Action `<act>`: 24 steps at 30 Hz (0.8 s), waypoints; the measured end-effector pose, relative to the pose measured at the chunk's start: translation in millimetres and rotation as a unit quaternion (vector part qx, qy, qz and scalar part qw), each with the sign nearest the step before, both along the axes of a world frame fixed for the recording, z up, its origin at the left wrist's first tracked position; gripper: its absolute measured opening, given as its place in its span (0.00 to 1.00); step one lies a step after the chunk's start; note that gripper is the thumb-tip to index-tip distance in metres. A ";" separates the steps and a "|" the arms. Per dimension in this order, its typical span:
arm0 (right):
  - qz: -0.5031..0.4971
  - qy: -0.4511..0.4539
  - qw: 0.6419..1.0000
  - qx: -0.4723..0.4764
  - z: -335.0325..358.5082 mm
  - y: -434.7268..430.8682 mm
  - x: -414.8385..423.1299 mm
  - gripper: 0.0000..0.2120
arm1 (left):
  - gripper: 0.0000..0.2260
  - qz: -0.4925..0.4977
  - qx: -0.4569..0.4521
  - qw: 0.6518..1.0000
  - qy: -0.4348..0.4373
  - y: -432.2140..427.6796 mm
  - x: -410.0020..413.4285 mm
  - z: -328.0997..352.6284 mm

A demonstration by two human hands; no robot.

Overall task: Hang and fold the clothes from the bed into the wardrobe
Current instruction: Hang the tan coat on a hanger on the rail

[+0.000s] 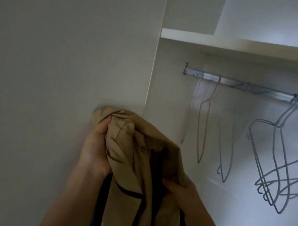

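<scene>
Holding a beige garment (135, 149) with dark trim up in front of the open wardrobe, I have both hands on it: my left hand (94, 147) is clenched around the bunched top of the cloth, and my right hand (183, 189) grasps a fold lower down and to the right, its fingers partly buried under the fabric. The garment's long axis runs close to vertical, from the bunch at my left hand down between my forearms and out of the bottom of the view, so I cannot tell how long it is or what kind of piece it is. What matters for the coming move is that the rail (245, 86) lies above and to the right of the hands, under the shelf (251, 46), with the right hand the nearer one. The compartment below the shelf holds wire hangers on that rail: an orange hanger (202, 130) nearest the hands, a grey hanger (226, 143) just beside it, and a cluster of grey hangers (275, 170) further right. My judgement is that a hanger has to come off first, most easily the orange one, while the left hand keeps the cloth up.
</scene>
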State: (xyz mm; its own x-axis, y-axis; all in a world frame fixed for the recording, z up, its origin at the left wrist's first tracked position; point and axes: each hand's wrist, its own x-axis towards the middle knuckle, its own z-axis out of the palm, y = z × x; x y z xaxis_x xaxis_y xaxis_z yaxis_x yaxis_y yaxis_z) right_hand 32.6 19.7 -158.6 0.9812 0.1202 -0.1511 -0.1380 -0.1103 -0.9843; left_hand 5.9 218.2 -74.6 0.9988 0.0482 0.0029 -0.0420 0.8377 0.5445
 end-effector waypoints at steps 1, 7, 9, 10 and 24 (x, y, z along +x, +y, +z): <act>0.010 -0.022 0.999 -0.025 4.1 1.4 3.5 0.19 | 0.23 0.012 -0.013 1.000 -0.013 -2.8 1.4 5.7; -0.010 -0.196 0.979 -0.058 41.2 15.3 39.2 0.12 | 0.25 0.077 -0.030 0.996 -0.031 -22.0 14.1 29.4; -0.057 -0.220 0.972 -0.057 53.6 18.8 60.8 0.10 | 0.23 0.096 -0.045 0.994 -0.031 -23.3 18.0 32.0; -0.086 -0.212 0.971 -0.071 58.6 19.8 72.7 0.12 | 0.20 0.106 -0.048 0.993 -0.029 -23.4 19.3 32.7; -0.126 0.025 0.981 0.146 74.8 18.3 165.6 0.28 | 0.10 0.297 -0.032 0.954 -0.003 -36.3 49.8 34.8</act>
